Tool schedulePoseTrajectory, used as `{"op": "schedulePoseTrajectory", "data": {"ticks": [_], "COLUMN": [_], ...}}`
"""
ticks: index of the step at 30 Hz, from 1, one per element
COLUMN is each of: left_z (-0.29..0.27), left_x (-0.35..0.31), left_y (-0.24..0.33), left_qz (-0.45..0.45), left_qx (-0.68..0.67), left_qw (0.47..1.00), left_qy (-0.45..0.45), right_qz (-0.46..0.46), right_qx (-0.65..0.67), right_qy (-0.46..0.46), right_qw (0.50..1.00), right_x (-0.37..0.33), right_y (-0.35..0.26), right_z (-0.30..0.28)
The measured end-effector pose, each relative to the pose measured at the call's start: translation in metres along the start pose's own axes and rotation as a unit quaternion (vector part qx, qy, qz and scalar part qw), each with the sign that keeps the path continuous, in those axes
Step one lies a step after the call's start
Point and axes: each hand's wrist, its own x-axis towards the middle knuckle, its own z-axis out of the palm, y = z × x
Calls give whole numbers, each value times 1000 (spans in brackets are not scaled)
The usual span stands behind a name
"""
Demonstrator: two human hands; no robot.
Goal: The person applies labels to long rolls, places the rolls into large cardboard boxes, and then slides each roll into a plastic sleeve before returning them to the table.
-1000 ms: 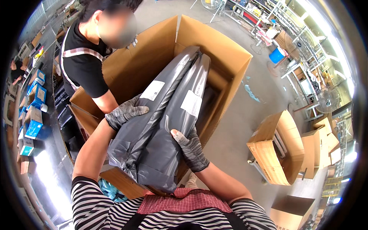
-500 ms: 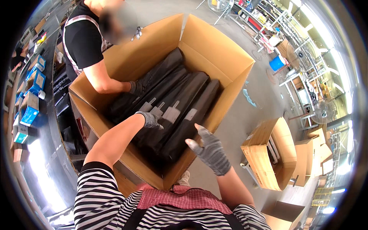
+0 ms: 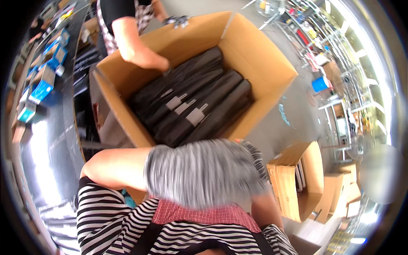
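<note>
My left hand (image 3: 197,172), in a grey knit glove, is drawn across close to my body and badly smeared by motion. It overlaps my right hand (image 3: 256,163), also gloved, so the fingers of both are blurred or hidden. Both are at the near side of a large open cardboard box (image 3: 263,55), and my left hand covers its near corner. Inside, several long black wrapped packages (image 3: 204,83) lie side by side at a slant, some with grey tags. A co-worker's bare forearm (image 3: 138,51) reaches into the box from the far left, its hand partly hidden among the packages.
The co-worker's other gloved hand (image 3: 176,21) rests at the box's far rim. On the left runs a dark work table (image 3: 63,123) with blue cartons (image 3: 44,85). To the right stands a smaller open carton (image 3: 282,187); farther off are a blue bucket (image 3: 321,84) and metal racks.
My left hand has swung from above the packages toward my right hand, near my body. The box appears higher in view, and the co-worker has shifted with it.
</note>
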Motion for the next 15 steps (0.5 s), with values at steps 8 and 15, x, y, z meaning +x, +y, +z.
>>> {"op": "schedulePoseTrajectory", "data": {"ticks": [8,15], "left_z": [15,107], "left_x": [-7,-110], "left_y": [93,168], "left_qz": [88,-272], "left_qx": [18,211], "left_qw": [986,844], "left_qy": [139,412], "right_qz": [-46,-213], "right_qx": [-27,-56], "right_qy": [-107,-190], "right_qw": [993,957], "right_x": [30,74], "right_y": [-31,-34], "right_z": [3,14]}}
